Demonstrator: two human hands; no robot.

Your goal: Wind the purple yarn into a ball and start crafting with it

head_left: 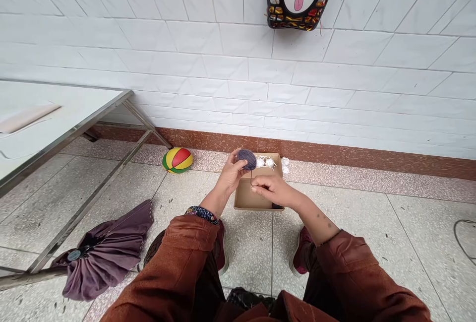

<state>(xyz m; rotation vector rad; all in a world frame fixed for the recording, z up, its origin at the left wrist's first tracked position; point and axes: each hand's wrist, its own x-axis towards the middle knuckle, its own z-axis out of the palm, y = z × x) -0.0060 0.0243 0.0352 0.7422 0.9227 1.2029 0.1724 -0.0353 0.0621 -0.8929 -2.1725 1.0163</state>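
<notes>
My left hand point(234, 168) is closed around a ball of dark purple-grey yarn point(247, 159), held up over the box. A short dark strand of yarn point(252, 178) runs down from the ball to my right hand point(273, 189), whose fingers are pinched on it. Below both hands an open brown cardboard box point(253, 200) sits on the floor. White yarn balls point(268, 162) lie at its far side, and a small dark item point(276, 206) rests in its near right corner, too small to name.
More white balls point(285, 161) lie beside the box against the wall. A colourful ball point(177, 160) is on the floor to the left. A metal-framed table point(85, 96) stands left, with purple cloth point(111, 247) near its leg. A black basket point(275, 19) hangs on the wall.
</notes>
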